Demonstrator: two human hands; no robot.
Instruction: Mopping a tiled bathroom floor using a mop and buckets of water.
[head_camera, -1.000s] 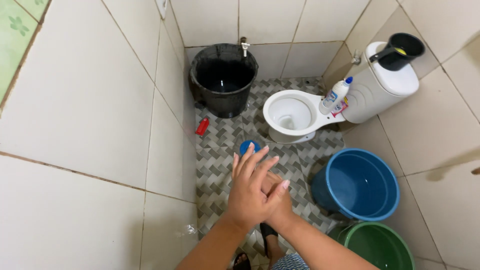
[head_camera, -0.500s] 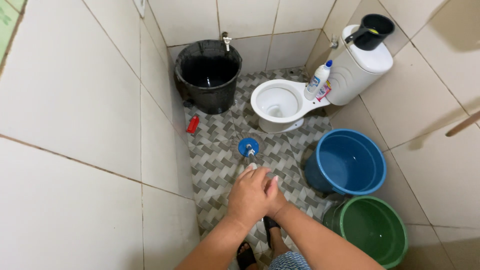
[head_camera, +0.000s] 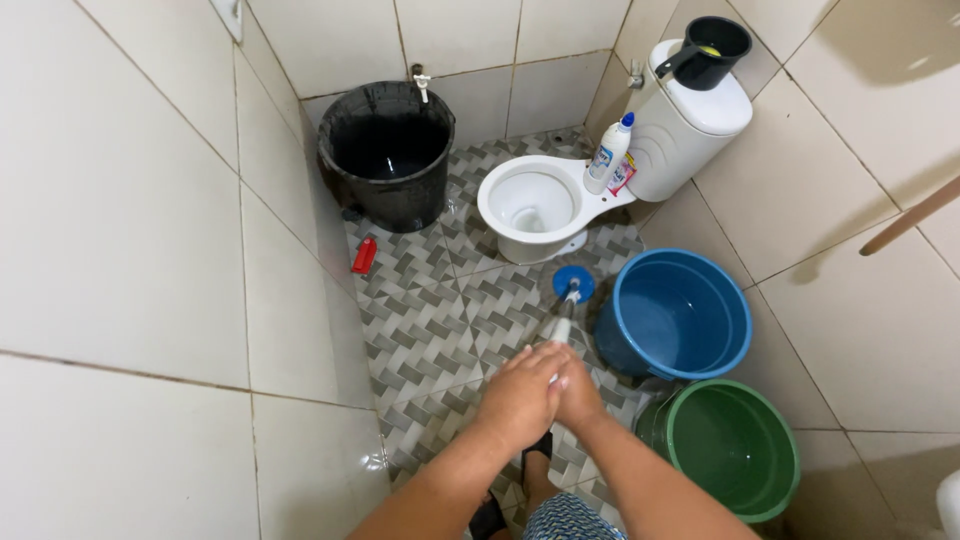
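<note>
Both hands, left hand (head_camera: 518, 398) and right hand (head_camera: 575, 388) pressed together, grip the handle of a mop (head_camera: 566, 312) (blue round head on the tiled floor (head_camera: 430, 320)) just beside the blue bucket (head_camera: 672, 316), near the toilet (head_camera: 535, 205).

I count three buckets on the floor: one black bucket (head_camera: 388, 150), one blue bucket (head_camera: 675, 312), one green bucket (head_camera: 732, 450). One toilet (head_camera: 560, 195), one bottle (head_camera: 611, 152), one dipper (head_camera: 706, 50), one mop (head_camera: 569, 300).

Blue bucket (head_camera: 676, 318) rt, floor (head_camera: 430, 320) free left
</note>
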